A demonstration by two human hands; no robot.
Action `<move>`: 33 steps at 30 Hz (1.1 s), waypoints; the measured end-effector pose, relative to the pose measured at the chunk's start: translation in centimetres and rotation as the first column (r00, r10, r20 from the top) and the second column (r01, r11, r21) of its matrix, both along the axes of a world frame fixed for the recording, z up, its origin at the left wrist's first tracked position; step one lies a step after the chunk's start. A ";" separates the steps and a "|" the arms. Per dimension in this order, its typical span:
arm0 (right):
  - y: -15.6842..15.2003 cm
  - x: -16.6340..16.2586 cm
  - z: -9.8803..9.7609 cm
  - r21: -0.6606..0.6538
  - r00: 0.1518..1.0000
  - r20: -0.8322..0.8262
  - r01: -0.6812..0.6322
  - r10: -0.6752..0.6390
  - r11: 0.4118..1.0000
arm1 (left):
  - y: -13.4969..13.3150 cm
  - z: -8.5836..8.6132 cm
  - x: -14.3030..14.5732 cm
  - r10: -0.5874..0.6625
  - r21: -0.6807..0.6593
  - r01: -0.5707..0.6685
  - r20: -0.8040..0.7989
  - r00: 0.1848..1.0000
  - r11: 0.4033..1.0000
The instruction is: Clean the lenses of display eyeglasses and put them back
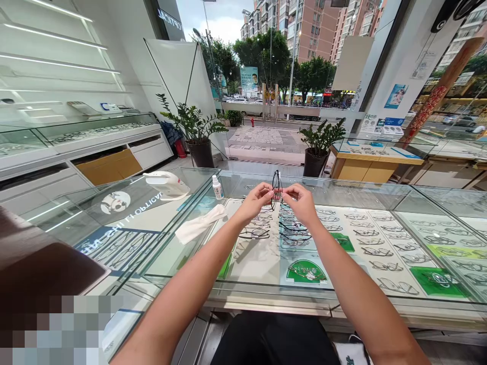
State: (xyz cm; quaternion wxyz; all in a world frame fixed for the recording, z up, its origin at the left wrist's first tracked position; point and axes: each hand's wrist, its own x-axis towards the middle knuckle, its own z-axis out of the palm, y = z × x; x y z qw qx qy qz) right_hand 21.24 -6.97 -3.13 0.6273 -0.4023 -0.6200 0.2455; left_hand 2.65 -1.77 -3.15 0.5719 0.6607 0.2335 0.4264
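Both arms reach forward over the glass display case [251, 291]. A pair of dark-framed eyeglasses [276, 177] is held up on edge above the glass, between my two hands. My left hand [258, 201] pinches it from the left side with thumb and fingers. From the right, my right hand [300, 203] pinches it too, close to the left fingertips. Exactly which part each hand grips is too small to make out. Under the glass below my hands lie rows of eyeglasses [294, 233]. Left of my left hand, a white cloth [200, 224] lies crumpled on the glass.
A small white spray bottle [217, 187] stands behind the cloth. Farther left sits a white device [166, 185] on the counter. A brown surface [45, 263] juts in at lower left. Potted plants [200, 132] stand beyond the case, before the glass doors.
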 end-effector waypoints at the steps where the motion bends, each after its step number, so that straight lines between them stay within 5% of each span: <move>1: 0.0 0.0 0.1 -0.005 1.000 -0.003 -0.010 0.010 1.000 | 0.0 0.0 0.0 -0.008 0.002 0.008 -0.001 1.000 1.000; 14: 0.4 1.4 0.7 -0.094 0.995 -0.094 -0.026 0.017 0.995 | 0.3 0.9 -1.2 -0.093 0.022 0.095 -0.061 0.994 0.995; 18: 0.2 2.5 1.1 0.013 0.987 -0.009 0.161 -0.161 0.987 | 0.8 1.2 -1.8 -0.118 0.044 0.122 -0.090 0.989 0.992; 22: -0.3 3.2 1.8 0.203 0.901 0.143 0.379 -0.410 0.903 | 1.4 0.9 -2.1 -0.112 0.078 0.123 -0.134 0.985 0.989; 26: -0.8 3.1 2.2 0.266 0.868 0.184 0.408 -0.461 0.873 | 1.5 0.6 -2.0 -0.089 0.066 0.098 -0.135 0.987 0.993; 30: -1.5 2.0 2.2 0.389 0.775 0.177 0.511 -0.607 0.766 | 1.1 0.4 -1.6 -0.044 0.011 0.045 -0.101 0.994 0.999; 33: -1.9 0.7 1.7 0.401 0.791 0.345 0.361 -0.504 0.842 | 0.8 0.2 -1.3 -0.027 -0.015 0.026 -0.071 0.997 1.000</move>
